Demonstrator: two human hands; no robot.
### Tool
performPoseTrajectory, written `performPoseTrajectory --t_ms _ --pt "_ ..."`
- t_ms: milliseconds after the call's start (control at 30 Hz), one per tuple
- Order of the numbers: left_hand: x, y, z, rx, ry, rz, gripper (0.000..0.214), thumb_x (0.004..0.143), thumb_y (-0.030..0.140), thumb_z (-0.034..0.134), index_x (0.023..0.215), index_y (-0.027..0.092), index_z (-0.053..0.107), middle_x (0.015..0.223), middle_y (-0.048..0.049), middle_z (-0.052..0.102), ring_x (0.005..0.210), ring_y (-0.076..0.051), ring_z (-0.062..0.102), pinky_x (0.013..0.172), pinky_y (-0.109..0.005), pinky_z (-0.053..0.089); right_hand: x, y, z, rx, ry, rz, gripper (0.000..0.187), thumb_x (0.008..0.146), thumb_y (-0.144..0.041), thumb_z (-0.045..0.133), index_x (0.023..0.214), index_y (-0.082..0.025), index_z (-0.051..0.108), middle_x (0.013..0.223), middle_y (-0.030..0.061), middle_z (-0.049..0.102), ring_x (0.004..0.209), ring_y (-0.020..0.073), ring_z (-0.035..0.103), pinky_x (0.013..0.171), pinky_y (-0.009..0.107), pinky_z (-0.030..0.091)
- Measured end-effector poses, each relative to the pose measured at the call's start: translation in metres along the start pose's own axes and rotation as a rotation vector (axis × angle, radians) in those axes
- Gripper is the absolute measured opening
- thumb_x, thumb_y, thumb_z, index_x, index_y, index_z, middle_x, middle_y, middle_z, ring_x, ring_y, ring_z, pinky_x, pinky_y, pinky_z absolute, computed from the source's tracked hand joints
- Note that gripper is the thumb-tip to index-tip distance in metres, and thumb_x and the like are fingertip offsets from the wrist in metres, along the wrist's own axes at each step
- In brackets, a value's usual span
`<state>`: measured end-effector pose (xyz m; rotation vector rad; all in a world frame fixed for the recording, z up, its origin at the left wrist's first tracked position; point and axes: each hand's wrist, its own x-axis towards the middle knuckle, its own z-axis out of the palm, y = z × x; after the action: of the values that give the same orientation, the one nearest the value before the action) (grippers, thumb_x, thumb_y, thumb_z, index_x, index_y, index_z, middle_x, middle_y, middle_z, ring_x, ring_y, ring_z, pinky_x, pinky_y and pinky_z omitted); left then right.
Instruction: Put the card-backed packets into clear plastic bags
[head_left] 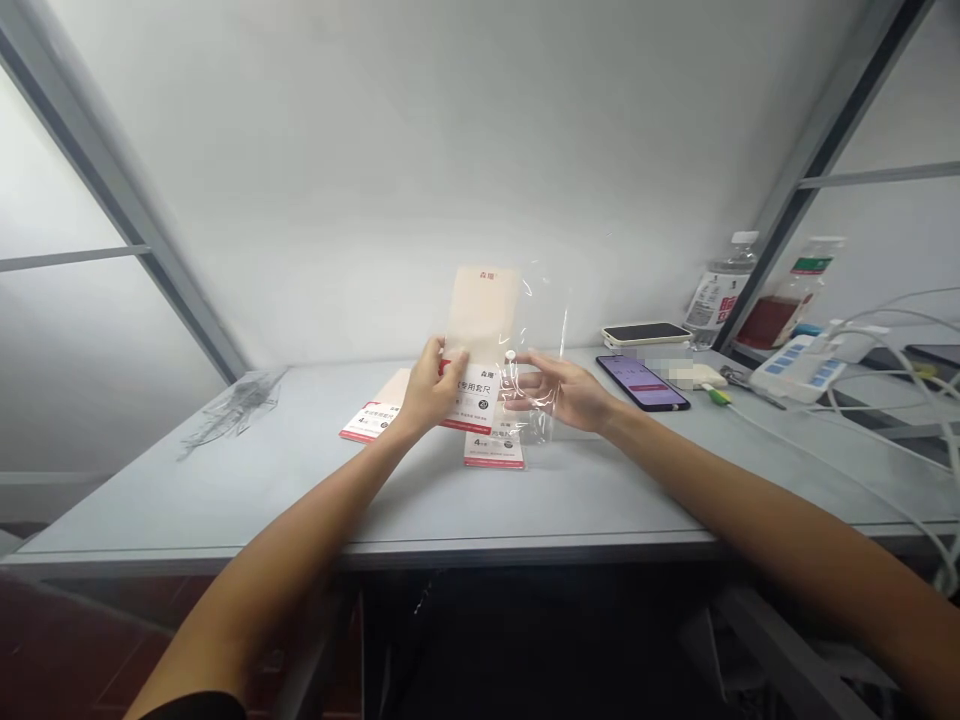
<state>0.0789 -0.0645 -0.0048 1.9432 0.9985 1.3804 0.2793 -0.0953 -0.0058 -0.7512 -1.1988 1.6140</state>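
Note:
My left hand (pixel 429 388) is closed on the lower edge of a tall pale-pink card with a red and white label (pixel 480 335), held upright above the table. My right hand (pixel 564 392) pinches a clear plastic sleeve (pixel 541 340) just right of the card, with its other fingers stretched out. The sleeve stands beside the card and touches its right edge. Two more labelled cards lie flat on the grey table (pixel 525 500): one (pixel 373 412) under my left wrist, another (pixel 494 447) below the held card.
A pile of clear plastic sleeves (pixel 234 405) lies at the table's left. To the right are a lit phone (pixel 642 382), a second phone on a pale case (pixel 646 334), two bottles (pixel 721 290), a power strip (pixel 806 366) and white cables (pixel 900 420).

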Motion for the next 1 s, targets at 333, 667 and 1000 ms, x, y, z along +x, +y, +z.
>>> performPoseTrajectory --t_ms 333,667,1000 --pt "-0.002 -0.001 0.004 -0.16 -0.119 -0.062 0.027 0.085 0.046 0.045 0.085 0.02 0.039 0.071 0.0019 0.045 0.061 -0.009 0.045 0.054 -0.022 0.038 0.005 0.008 0.0 -0.069 -0.03 -0.043 0.018 0.085 -0.031 0.054 0.095 -0.018 0.061 0.079 0.0061 0.069 0.074 0.0177 0.067 0.072 0.035 0.055" --pt "-0.002 -0.004 0.004 -0.142 -0.038 -0.081 0.029 0.085 0.049 0.043 0.088 0.022 0.036 0.061 0.0058 0.044 0.05 -0.008 0.043 0.046 -0.02 0.034 0.001 0.009 0.001 -0.157 -0.016 -0.042 0.02 0.079 -0.034 0.062 0.09 -0.018 0.061 0.075 0.0042 0.067 0.073 0.0188 0.067 0.072 0.037 0.057" --pt "-0.001 -0.007 0.006 -0.191 -0.05 -0.113 0.032 0.083 0.048 0.046 0.098 0.022 0.035 0.068 0.0044 0.054 0.053 -0.007 0.05 0.049 -0.018 0.039 0.004 0.018 0.002 -0.242 -0.095 -0.026 0.025 0.079 -0.037 0.061 0.094 -0.018 0.063 0.079 0.0053 0.069 0.074 0.0172 0.066 0.071 0.034 0.056"
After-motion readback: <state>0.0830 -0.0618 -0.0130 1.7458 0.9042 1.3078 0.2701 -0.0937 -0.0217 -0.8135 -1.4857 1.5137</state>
